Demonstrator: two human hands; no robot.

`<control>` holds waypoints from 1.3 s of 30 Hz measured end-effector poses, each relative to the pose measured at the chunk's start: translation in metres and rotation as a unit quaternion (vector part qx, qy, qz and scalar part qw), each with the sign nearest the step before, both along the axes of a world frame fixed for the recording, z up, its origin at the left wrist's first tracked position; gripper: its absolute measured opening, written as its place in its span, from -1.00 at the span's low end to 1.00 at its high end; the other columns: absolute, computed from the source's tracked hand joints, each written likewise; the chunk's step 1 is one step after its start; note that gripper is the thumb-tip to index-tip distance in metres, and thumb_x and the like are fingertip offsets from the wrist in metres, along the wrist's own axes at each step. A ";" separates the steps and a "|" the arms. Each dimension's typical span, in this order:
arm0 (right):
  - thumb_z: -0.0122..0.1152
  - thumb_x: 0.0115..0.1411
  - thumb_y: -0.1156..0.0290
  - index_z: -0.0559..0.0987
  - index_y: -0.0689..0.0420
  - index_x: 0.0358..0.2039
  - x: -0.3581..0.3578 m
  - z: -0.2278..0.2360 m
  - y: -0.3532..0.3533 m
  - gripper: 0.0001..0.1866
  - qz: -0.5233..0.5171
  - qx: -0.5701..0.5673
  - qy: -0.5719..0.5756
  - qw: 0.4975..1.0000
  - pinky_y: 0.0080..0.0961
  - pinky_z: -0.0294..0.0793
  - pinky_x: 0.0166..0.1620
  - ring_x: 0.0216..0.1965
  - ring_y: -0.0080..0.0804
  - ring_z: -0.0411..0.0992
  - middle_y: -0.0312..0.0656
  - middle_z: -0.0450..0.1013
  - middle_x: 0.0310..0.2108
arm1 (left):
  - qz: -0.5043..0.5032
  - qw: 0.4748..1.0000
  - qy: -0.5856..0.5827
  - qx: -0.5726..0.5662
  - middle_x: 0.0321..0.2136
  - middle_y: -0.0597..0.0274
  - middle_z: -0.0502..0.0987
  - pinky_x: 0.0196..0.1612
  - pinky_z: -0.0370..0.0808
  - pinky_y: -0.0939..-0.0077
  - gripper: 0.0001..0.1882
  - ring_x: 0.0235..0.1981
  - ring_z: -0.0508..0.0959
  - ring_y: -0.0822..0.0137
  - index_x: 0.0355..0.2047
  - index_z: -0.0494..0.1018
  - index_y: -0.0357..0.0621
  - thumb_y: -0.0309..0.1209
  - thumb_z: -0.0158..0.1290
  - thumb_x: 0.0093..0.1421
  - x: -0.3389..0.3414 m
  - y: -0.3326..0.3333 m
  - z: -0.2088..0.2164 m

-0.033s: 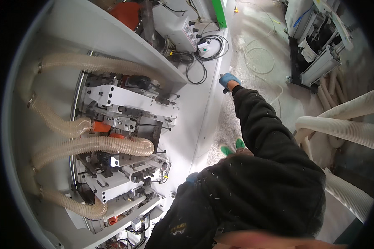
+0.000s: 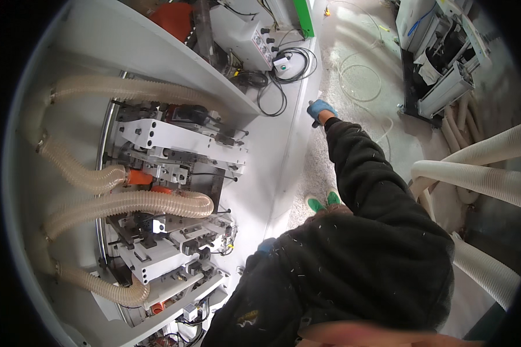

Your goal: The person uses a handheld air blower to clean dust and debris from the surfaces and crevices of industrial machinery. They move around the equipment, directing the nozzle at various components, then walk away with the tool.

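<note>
My right hand (image 2: pixel 321 110), in a blue glove, reaches out past the edge of the white machine bed (image 2: pixel 289 139). Its fingers are wrapped round a small dark tool (image 2: pixel 315 123), whose end sticks out below the fist; most of it is hidden, so its kind cannot be made out. Only a bit of blue glove shows of my left hand (image 2: pixel 266 246), beside the machine's edge near my body. The sleeve hides its fingers. Left of my hands lies the open machine with white metal units (image 2: pixel 182 141) and clear ribbed hoses (image 2: pixel 127 202).
A black cable coil (image 2: pixel 298 66) lies by a grey control box (image 2: pixel 255 46). Pale chips cover the floor (image 2: pixel 318 168), where a thin clear hose (image 2: pixel 359 66) loops. White ribbed ducts (image 2: pixel 474 176) run at right, below a metal frame (image 2: pixel 446 92).
My right hand has shifted very slightly to the right, still closed round the dark tool. The rest looks the same.
</note>
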State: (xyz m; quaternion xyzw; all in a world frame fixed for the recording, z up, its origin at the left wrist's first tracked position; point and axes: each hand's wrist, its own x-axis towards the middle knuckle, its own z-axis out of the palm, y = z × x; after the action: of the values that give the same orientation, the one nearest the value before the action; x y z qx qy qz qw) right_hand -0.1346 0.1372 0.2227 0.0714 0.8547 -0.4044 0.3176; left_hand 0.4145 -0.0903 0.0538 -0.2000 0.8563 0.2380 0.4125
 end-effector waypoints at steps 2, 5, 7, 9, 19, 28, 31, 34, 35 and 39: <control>-0.17 0.32 0.15 0.49 0.40 -0.16 -0.007 -0.011 0.018 -0.51 -0.004 -0.026 -0.037 0.999 -0.27 0.53 -0.26 -0.44 -0.19 0.60 0.02 0.53 -0.18 | -0.102 0.994 0.013 -0.036 -0.26 -0.04 0.55 -0.14 0.45 0.11 -0.70 -0.18 0.53 -0.05 -0.32 0.49 -0.10 -0.15 -0.05 0.16 -0.015 -0.009 -0.011; -0.07 0.26 -0.01 0.50 0.46 -0.31 0.003 -0.028 0.038 -0.38 0.094 0.034 -0.038 0.994 -0.32 0.55 -0.38 -0.54 -0.18 0.58 0.01 0.53 -0.48 | 0.075 0.992 0.084 0.053 -0.31 -0.02 0.55 -0.18 0.44 0.22 -0.65 -0.27 0.52 0.06 -0.35 0.48 -0.17 -0.16 -0.15 0.19 -0.034 -0.018 -0.018; -0.08 0.25 -0.11 0.52 0.42 -0.31 0.014 -0.038 0.046 -0.32 0.167 0.091 -0.058 0.980 -0.29 0.54 -0.30 -0.55 -0.21 0.58 -0.01 0.54 -0.47 | 0.254 0.963 0.018 0.093 -0.34 0.01 0.55 -0.17 0.44 0.28 -0.60 -0.30 0.51 0.17 -0.36 0.50 -0.21 -0.15 -0.20 0.21 -0.047 -0.020 -0.015; -0.13 0.27 -0.13 0.51 0.42 -0.19 0.015 -0.047 0.052 -0.30 0.151 0.118 -0.059 0.980 -0.27 0.52 -0.22 -0.53 -0.20 0.58 0.05 0.55 -0.38 | 0.212 0.976 0.001 0.057 -0.36 0.04 0.56 -0.17 0.43 0.33 -0.56 -0.32 0.48 0.25 -0.37 0.50 -0.24 -0.13 -0.23 0.21 -0.060 -0.019 -0.009; -0.05 0.21 0.24 0.57 0.32 -0.20 -0.170 -0.017 0.057 -0.60 -0.006 0.057 0.026 0.998 -0.27 0.50 -0.17 -0.43 -0.20 0.60 0.03 0.57 -0.30 | 0.506 0.852 0.033 0.134 -0.35 0.27 0.51 -0.51 0.45 0.42 -0.67 -0.45 0.52 0.33 -0.07 0.45 -0.05 -0.21 0.04 0.21 -0.163 -0.011 -0.005; -0.13 0.27 -0.12 0.56 0.33 -0.30 -0.331 0.049 0.011 -0.35 0.113 0.018 0.058 0.992 -0.39 0.53 -0.39 -0.58 -0.28 0.56 -0.09 0.55 -0.59 | 0.540 0.798 0.099 0.249 -0.34 0.34 0.51 -0.52 0.39 0.58 -0.71 -0.46 0.51 0.41 -0.05 0.46 -0.05 -0.31 0.05 0.22 -0.296 0.048 0.032; 0.00 0.20 0.27 0.54 0.35 -0.17 -0.353 0.049 0.003 -0.61 0.107 0.039 0.080 0.990 -0.28 0.54 -0.31 -0.36 -0.17 0.59 0.04 0.55 -0.27 | 0.547 0.798 0.097 0.233 -0.31 0.32 0.52 -0.50 0.41 0.53 -0.68 -0.43 0.52 0.39 -0.04 0.46 -0.06 -0.28 0.06 0.21 -0.313 0.064 0.039; -0.08 0.23 0.22 0.53 0.27 -0.07 -0.364 0.039 0.010 -0.57 0.085 0.072 0.067 0.991 -0.29 0.52 -0.20 -0.31 -0.18 0.59 -0.03 0.55 -0.19 | 0.525 0.828 0.079 0.179 -0.30 0.30 0.53 -0.49 0.43 0.47 -0.64 -0.40 0.53 0.38 -0.02 0.45 -0.06 -0.24 0.06 0.21 -0.311 0.066 0.036; -0.13 0.24 0.24 0.52 0.26 -0.05 -0.368 0.036 0.010 -0.57 0.091 0.111 0.091 0.985 -0.28 0.51 -0.16 -0.30 -0.21 0.59 -0.05 0.54 -0.15 | 0.514 0.841 0.072 0.155 -0.29 0.29 0.53 -0.48 0.44 0.45 -0.63 -0.39 0.53 0.38 -0.01 0.45 -0.06 -0.23 0.07 0.21 -0.307 0.064 0.032; -0.09 0.22 0.19 0.54 0.27 -0.10 -0.394 0.041 -0.003 -0.56 0.099 0.062 0.145 0.983 -0.24 0.50 -0.16 -0.28 -0.08 0.57 0.03 0.51 -0.15 | 0.147 0.980 0.127 0.047 -0.34 0.10 0.53 -0.36 0.46 0.27 -0.77 -0.32 0.53 0.16 -0.23 0.46 -0.08 -0.30 0.09 0.12 -0.280 0.054 -0.003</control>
State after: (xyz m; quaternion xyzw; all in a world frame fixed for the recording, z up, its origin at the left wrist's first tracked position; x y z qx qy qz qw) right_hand -0.5285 0.1343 0.2637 -0.0528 0.9180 -0.3231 0.2239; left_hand 0.1345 -0.0360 0.0504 -0.2722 0.8506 0.3598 0.2701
